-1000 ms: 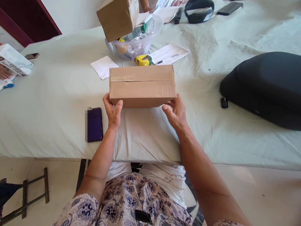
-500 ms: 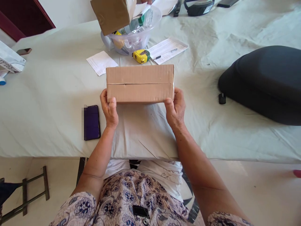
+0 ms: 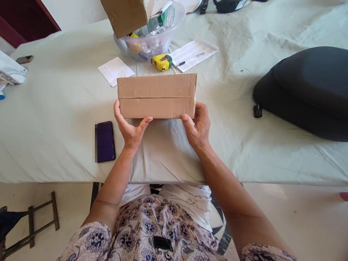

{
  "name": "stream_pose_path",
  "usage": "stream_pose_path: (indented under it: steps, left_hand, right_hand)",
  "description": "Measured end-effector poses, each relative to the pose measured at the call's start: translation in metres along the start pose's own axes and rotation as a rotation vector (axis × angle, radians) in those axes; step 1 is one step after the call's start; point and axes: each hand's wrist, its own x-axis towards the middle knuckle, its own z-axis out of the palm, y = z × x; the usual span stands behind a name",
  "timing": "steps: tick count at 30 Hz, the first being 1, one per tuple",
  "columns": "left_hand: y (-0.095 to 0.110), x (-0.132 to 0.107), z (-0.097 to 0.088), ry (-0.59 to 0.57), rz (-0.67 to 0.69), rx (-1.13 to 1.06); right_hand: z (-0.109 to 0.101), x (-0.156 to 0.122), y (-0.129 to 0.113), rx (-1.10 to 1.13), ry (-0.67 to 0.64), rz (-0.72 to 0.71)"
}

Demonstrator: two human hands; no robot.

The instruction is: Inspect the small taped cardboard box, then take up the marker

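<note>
Tabletop [image 3: 54, 108]: covered in a pale, creased cloth that hangs over the near edge; the person sits close against it
Black case [image 3: 307, 90]: lies at the right, well apart from the hands; no marking shows on it
Cardboard box [image 3: 157, 96]: shut, a taped seam running along its length; held just above the cloth in front of the person, level, long side facing them; no print or label on the faces in view
Left hand [image 3: 129, 127]: fingers [image 3: 117, 108] curl up the box's left end, thumb pressed under its near bottom edge; holding the box
Right hand [image 3: 198, 125]: fingers wrap the right end, thumb [image 3: 187, 121] at the near bottom corner; holding the box
Risk: both grips sit low at the corners, so a tilt could let the box slide forward onto the yellow tape measure [image 3: 162, 62] or the clear bowl [image 3: 152, 40] beyond it
Phone [image 3: 104, 141]: dark purple, face down just left of the left hand; a dropped box could knock it toward the edge
Writing: printed sheets [image 3: 194, 53] and a white slip [image 3: 116, 70] carry text too small to read
</note>
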Motion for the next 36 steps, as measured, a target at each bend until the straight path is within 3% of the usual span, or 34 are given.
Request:
stream_pose_path:
  steps: [8, 14, 24, 29, 36]
  left_hand:
    - [0.008, -0.014, 0.007, 0.017, 0.037, 0.114]
    - [0.005, -0.018, 0.008, 0.022, 0.097, 0.217]
    - [-0.007, 0.008, -0.012, -0.086, 0.070, 0.318]
    - [-0.007, 0.014, -0.012, -0.060, 0.070, 0.334]
    - [-0.001, -0.012, 0.006, -0.375, 0.209, 0.192]
  right_hand:
    - [0.019, -0.012, -0.002, -0.003, 0.123, 0.043]
    - [0.030, -0.016, 0.001, 0.086, 0.088, 0.072]
    - [0.016, -0.008, 0.000, -0.030, 0.107, -0.213]
    - [0.025, -0.016, -0.007, 0.038, 0.059, -0.375]
    - [0.033, -0.021, -0.018, 0.012, -0.103, -0.301]
